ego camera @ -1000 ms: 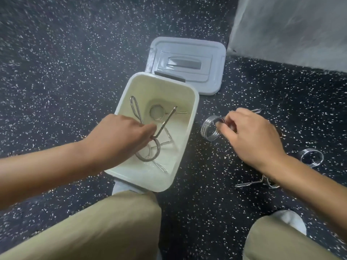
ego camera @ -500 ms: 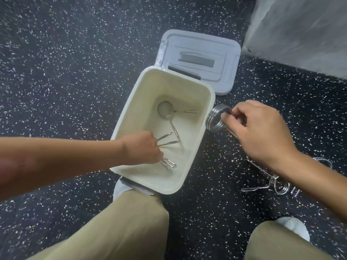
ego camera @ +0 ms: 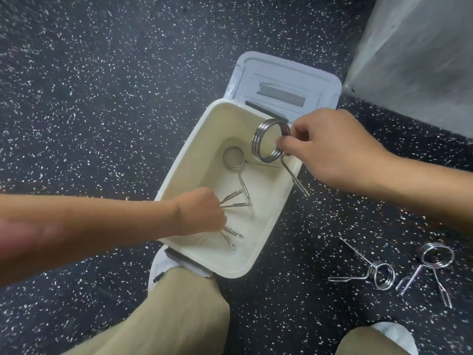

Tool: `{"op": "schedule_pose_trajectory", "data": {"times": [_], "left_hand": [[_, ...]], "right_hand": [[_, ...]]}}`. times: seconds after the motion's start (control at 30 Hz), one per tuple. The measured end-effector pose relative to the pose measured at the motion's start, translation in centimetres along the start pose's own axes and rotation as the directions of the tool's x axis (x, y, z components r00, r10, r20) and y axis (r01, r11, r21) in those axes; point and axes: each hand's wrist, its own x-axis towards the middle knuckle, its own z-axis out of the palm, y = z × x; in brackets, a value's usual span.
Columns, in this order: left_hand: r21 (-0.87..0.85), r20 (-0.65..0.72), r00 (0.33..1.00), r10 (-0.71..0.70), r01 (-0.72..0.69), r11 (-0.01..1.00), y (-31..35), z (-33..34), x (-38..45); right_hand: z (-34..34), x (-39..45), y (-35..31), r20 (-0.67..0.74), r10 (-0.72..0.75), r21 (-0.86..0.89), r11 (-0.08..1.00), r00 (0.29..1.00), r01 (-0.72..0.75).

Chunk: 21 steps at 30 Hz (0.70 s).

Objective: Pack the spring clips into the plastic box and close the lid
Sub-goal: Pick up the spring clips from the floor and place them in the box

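Note:
An open cream plastic box (ego camera: 194, 149) stands on the speckled floor, its grey lid (ego camera: 286, 85) lying flat behind it. My right hand (ego camera: 330, 149) pinches a coiled steel spring clip (ego camera: 266, 143) above the box's far right rim, one arm of the clip hanging over the edge. My left hand (ego camera: 199, 213) is down inside the box, closed over spring clips whose handles (ego camera: 235, 203) stick out from under it. Another clip (ego camera: 234, 160) lies on the box's bottom. Two more spring clips (ego camera: 384, 275) (ego camera: 435, 260) lie on the floor at the right.
A grey slab or wall (ego camera: 422, 55) rises at the top right. My knees in tan trousers (ego camera: 179, 316) and white shoes (ego camera: 394, 334) fill the bottom of the view, the left shoe touching the box's near end.
My right hand has carried its spring clip leftward from beside the box to above its far right rim. My left hand stays low in the box on the clips there.

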Motion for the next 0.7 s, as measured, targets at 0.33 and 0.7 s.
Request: {"op": "schedule_pose_trajectory", "data": {"times": [0.33, 0.7], "left_hand": [[-0.38, -0.257, 0.927, -0.274, 0.164, 0.91, 1.3, -3.0, -3.6], [-0.552, -0.204, 0.892, -0.403, 0.235, 0.8, 3.2, -6.7, -4.7]], "right_hand": [[2.6, 8.6, -4.4, 0.306, 0.128, -0.028, 0.992, 0.943, -0.125], [11.1, 10.2, -3.3, 0.331, 0.3, -0.355, 0.918, 0.895, -0.176]]}}
